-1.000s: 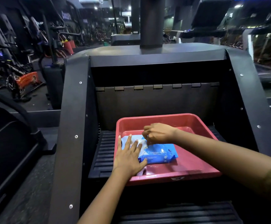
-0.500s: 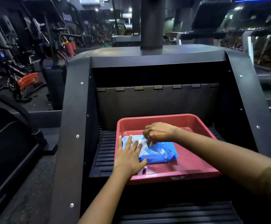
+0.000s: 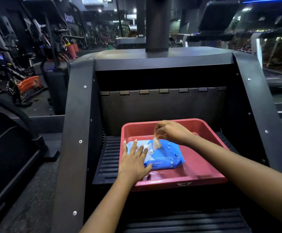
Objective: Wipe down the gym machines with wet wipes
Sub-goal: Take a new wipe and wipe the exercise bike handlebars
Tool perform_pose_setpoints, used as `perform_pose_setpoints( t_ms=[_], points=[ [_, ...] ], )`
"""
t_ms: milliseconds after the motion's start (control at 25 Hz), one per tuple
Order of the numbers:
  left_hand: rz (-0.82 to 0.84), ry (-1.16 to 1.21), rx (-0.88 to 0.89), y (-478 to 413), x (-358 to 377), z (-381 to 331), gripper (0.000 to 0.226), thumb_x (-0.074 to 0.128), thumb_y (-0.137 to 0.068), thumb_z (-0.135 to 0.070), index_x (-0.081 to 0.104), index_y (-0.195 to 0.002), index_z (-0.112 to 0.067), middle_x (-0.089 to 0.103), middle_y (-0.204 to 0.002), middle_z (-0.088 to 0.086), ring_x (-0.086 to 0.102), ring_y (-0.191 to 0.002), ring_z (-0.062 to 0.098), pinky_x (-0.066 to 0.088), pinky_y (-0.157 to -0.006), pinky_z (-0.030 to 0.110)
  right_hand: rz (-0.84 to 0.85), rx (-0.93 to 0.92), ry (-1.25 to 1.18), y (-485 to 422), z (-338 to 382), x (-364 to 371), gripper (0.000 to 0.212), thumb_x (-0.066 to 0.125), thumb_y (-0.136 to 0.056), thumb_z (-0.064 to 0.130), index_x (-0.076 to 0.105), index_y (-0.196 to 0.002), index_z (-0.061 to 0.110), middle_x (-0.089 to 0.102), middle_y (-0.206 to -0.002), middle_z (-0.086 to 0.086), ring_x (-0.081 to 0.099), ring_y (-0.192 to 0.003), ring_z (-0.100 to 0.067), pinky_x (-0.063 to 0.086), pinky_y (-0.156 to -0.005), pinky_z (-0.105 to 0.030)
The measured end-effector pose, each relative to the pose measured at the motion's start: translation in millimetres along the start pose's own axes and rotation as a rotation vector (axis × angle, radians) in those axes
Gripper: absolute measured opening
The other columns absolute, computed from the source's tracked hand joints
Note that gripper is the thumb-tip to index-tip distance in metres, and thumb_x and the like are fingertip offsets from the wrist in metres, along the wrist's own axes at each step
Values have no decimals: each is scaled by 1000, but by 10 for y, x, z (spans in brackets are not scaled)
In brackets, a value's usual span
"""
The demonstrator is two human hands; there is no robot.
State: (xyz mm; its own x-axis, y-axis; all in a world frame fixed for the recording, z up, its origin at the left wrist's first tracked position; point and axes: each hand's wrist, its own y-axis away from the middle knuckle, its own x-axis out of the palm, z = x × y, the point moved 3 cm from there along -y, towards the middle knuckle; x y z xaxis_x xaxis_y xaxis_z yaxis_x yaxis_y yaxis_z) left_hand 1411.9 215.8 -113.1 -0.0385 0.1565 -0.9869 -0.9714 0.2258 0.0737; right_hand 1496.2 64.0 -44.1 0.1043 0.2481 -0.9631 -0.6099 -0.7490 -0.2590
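Observation:
A blue pack of wet wipes (image 3: 166, 156) lies in a red plastic tray (image 3: 204, 167) that stands on a ribbed step of a black stair-climber machine (image 3: 79, 115). My left hand (image 3: 134, 161) lies flat with spread fingers on the pack's left end and holds it down. My right hand (image 3: 172, 132) hovers just above the pack and pinches a white wipe (image 3: 156, 143) that sticks up out of the pack's opening.
The machine's black side panels (image 3: 254, 101) rise on both sides of the tray, and a dark riser (image 3: 162, 111) stands behind it. Exercise bikes (image 3: 24, 84) stand at the left, treadmills (image 3: 280, 64) at the right. A lower ribbed step (image 3: 187, 221) is near me.
My right hand has risen from the pack's opening, drawing a white wipe up out of it. My left hand stays pressed on the pack.

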Motion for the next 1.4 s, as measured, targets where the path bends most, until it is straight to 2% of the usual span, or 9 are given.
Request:
perform_pose_setpoints(
  t_ms=[80, 160, 400, 560, 640, 840, 1040, 1240, 1400],
  points=[
    [4, -5, 2, 7, -17, -3, 68, 21, -97, -57, 6, -153, -21, 6, -161, -1, -16, -146, 24, -15, -112, 57, -4, 194, -79, 56, -74, 9, 17, 61, -89, 20, 71, -98, 11, 62, -107, -3, 58, -97, -19, 39, -78, -24],
    [12, 0, 2, 5, -14, -10, 68, 21, -97, -57, 6, -153, -21, 5, -161, -1, -16, -146, 23, -16, -112, 57, -23, 274, -112, 129, -86, 10, 17, 60, -89, 20, 71, -99, 12, 62, -108, -3, 58, -100, -19, 40, -81, -25],
    [5, 9, -5, 19, -9, 0, 68, 22, -97, -57, 10, -153, -20, 10, -160, -1, -12, -147, 23, -14, -114, 55, -433, 520, -263, 546, 208, -364, 7, 65, -85, 17, 72, -87, 15, 62, -90, 4, 55, -79, -8, 43, -73, -25],
    [4, 78, -36, 38, -107, 17, 86, 3, -81, -68, 6, -153, -20, 19, -158, -4, -4, -147, 20, -8, -115, 54, -682, 773, -653, 915, 614, -454, 7, 65, -85, 10, 70, -83, 15, 67, -79, 7, 57, -66, 9, 39, -64, -2],
    [-32, 132, -52, 80, -179, 40, 76, 13, -89, -64, 2, -152, -22, 19, -158, -6, -1, -147, 19, -5, -114, 55, -703, 816, -721, 1076, 791, -523, 11, 64, -85, 11, 69, -79, 18, 67, -75, 11, 55, -62, 15, 39, -62, -1],
    [-235, 333, -57, 653, -290, 44, 62, 40, -98, -42, 18, -151, -20, 21, -157, -3, 6, -147, 18, 3, -114, 54, -629, 823, -677, 1584, 1346, -580, 10, 65, -84, 13, 71, -77, 17, 68, -73, 4, 54, -59, 8, 40, -62, -7],
    [-395, 609, -103, 2060, 198, -247, 53, 52, -96, -29, 37, -145, -18, 29, -154, 4, 12, -147, 22, 9, -116, 49, -367, 816, -659, 2209, 2025, -126, 6, 67, -83, 17, 73, -84, 18, 72, -84, 2, 63, -80, -3, 47, -77, -21],
    [-219, 736, -342, 3773, 1119, -705, 48, 53, -96, -29, 43, -141, -18, 31, -152, 5, 25, -142, 23, 24, -115, 43, 6, 720, -648, 3077, 2883, 581, 10, 64, -86, 22, 73, -87, 17, 72, -83, 1, 65, -79, -8, 45, -69, -22],
    [-5, 684, -589, 5185, 1803, -1162, 50, 48, -97, -34, 39, -144, -18, 33, -151, 5, 31, -139, 21, 26, -113, 41, 283, 534, -619, 3662, 3605, 1254, 9, 64, -85, 23, 72, -85, 18, 71, -78, -3, 67, -79, -16, 47, -68, -29]
  ],
)
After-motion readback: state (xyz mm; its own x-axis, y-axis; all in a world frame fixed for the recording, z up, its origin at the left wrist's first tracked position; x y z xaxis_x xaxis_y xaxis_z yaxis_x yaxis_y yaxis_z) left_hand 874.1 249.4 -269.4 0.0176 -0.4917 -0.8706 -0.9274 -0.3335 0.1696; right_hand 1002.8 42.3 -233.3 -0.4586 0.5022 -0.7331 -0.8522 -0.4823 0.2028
